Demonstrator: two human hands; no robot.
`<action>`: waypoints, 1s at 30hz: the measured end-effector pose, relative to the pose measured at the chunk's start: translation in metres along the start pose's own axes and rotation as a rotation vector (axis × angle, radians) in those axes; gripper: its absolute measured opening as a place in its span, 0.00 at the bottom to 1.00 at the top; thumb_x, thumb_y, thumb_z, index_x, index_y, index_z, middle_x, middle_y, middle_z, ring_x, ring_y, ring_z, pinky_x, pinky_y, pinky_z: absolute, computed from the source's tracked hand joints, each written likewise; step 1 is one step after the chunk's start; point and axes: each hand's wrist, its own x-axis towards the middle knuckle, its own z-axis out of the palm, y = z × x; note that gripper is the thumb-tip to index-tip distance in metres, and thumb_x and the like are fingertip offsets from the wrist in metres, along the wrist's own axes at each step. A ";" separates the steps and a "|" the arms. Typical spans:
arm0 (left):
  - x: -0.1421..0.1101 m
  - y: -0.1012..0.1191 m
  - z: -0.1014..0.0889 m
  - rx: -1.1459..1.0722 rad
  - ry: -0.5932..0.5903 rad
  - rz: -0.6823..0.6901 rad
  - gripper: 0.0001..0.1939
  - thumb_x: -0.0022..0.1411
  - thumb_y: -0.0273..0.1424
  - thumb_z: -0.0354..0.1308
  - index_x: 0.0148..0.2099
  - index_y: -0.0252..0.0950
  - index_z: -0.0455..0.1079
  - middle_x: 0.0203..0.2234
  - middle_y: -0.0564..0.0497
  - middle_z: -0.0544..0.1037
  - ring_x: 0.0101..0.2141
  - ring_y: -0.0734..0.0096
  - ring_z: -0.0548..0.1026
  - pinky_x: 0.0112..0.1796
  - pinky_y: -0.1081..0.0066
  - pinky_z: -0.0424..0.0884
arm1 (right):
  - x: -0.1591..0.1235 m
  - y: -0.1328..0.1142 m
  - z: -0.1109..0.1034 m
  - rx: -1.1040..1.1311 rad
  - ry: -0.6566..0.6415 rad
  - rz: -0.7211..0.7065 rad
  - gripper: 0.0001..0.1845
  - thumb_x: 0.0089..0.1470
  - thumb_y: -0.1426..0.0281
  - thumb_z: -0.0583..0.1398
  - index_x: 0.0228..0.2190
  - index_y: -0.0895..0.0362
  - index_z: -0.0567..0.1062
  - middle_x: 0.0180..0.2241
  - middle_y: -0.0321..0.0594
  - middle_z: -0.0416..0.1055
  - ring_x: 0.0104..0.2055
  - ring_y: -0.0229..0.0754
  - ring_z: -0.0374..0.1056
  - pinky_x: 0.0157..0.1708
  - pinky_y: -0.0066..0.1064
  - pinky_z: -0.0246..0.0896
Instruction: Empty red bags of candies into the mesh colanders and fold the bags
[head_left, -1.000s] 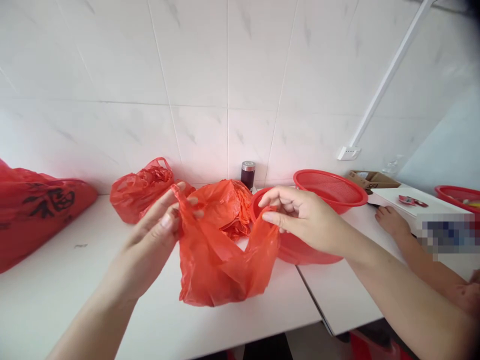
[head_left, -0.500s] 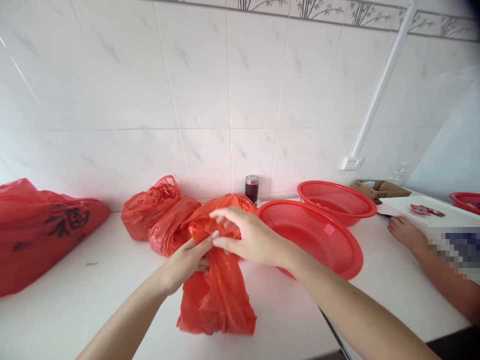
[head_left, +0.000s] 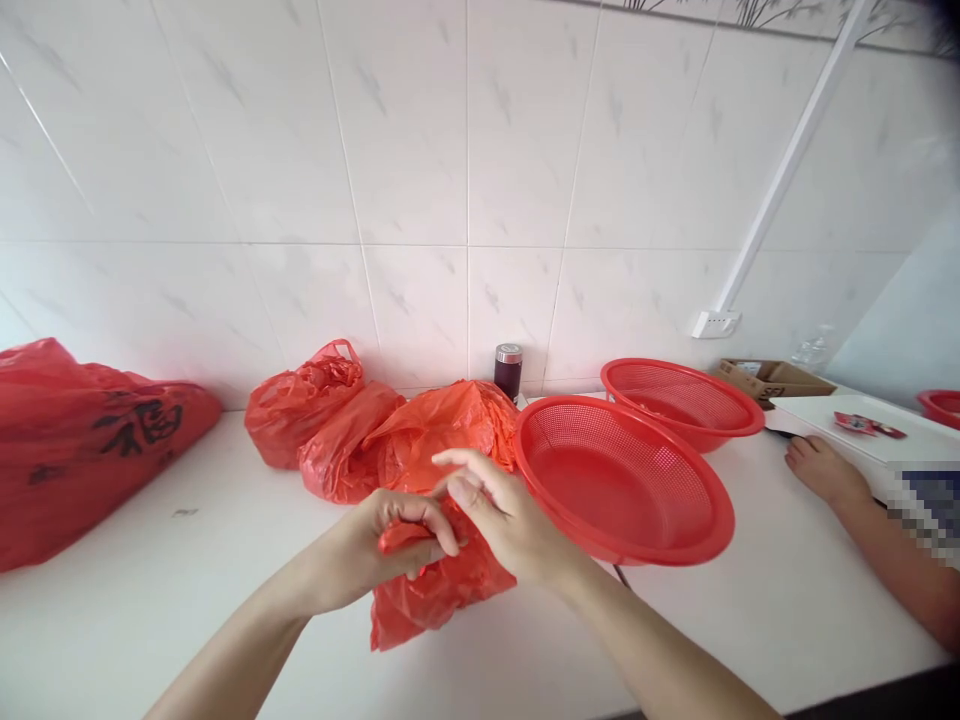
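Note:
A red plastic bag [head_left: 420, 610] stands bunched up on the white table in front of me. My left hand [head_left: 367, 550] is closed around its gathered top, with a bit of red film poking out between thumb and bent forefinger. My right hand [head_left: 510, 510] meets it from the other side, thumb against its fingers at the bag's neck and the forefinger stretched out to the left. The lower fingers of this hand are partly hidden. Just behind lies another red plastic bag [head_left: 442, 420], crumpled and spread wide.
More full red bags [head_left: 300, 405] sit by the wall, and a large red bag with black lettering [head_left: 112, 450] lies at left. Two red mesh baskets [head_left: 622, 480], a dark thermos [head_left: 508, 372] and a cardboard box [head_left: 776, 378] stand rightward. A co-worker's hand [head_left: 825, 468] rests near a white board.
Both hands have turned inward at the bag's neck. My left forefinger has curled round the film, and the bag looks shorter and tilted. The view has shifted slightly.

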 end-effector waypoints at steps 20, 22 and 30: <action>-0.052 -0.108 0.018 0.065 0.619 -0.132 0.21 0.64 0.47 0.47 0.39 0.42 0.77 0.32 0.51 0.81 0.32 0.63 0.74 0.37 0.69 0.72 | -0.049 0.083 0.015 0.430 0.229 0.295 0.19 0.61 0.53 0.53 0.33 0.55 0.71 0.36 0.40 0.69 0.40 0.41 0.67 0.42 0.34 0.65; -0.070 -0.138 0.025 0.028 0.699 -0.223 0.23 0.61 0.51 0.49 0.30 0.41 0.76 0.26 0.50 0.80 0.29 0.62 0.74 0.36 0.68 0.72 | -0.062 0.109 0.013 0.465 0.313 0.433 0.20 0.59 0.52 0.54 0.32 0.56 0.70 0.36 0.41 0.69 0.40 0.43 0.68 0.40 0.35 0.67; -0.037 -0.147 0.076 0.025 1.024 -0.229 0.22 0.66 0.48 0.41 0.47 0.40 0.68 0.48 0.46 0.75 0.51 0.59 0.71 0.49 0.65 0.66 | -0.051 0.127 0.052 -0.143 0.386 0.324 0.19 0.65 0.55 0.45 0.31 0.53 0.64 0.31 0.38 0.66 0.34 0.41 0.66 0.37 0.33 0.62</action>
